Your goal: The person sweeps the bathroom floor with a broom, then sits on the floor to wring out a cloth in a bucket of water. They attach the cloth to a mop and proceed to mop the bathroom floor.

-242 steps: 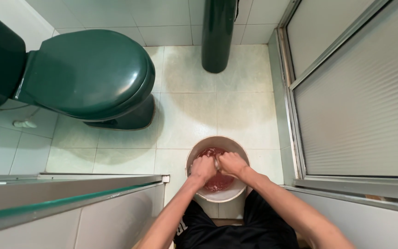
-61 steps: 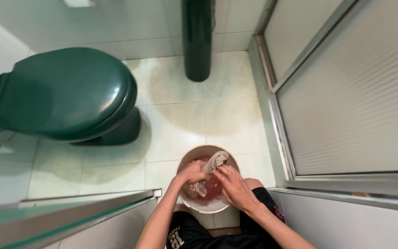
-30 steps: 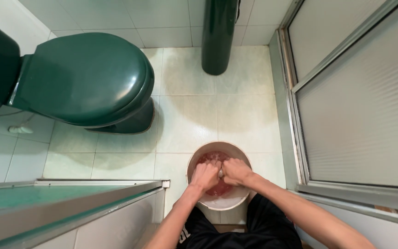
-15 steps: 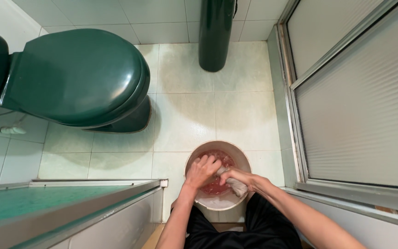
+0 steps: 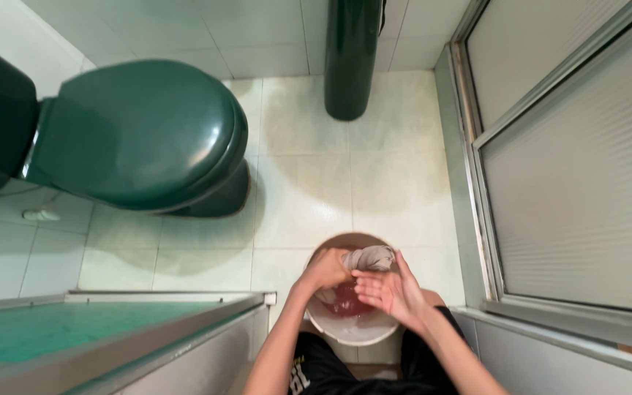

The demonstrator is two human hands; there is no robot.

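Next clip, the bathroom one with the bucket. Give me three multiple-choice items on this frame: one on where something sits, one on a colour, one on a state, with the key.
1. Where is the bucket?
A. On the toilet lid
B. On the tiled floor, in front of the person's knees
C. Behind the sliding door

2. What colour is the toilet?
A. White
B. Dark green
C. Pale blue

3. How does the right hand stand?
A. Open, fingers spread, palm toward the cloth
B. Clenched in a fist under the water
C. Resting on the toilet lid

Key:
1 B: the bucket stands on the pale tiles between the legs.
2 B: lid and base are both deep green.
3 A: the fingers are splayed beside the grey cloth, which the left hand grips above the reddish water.
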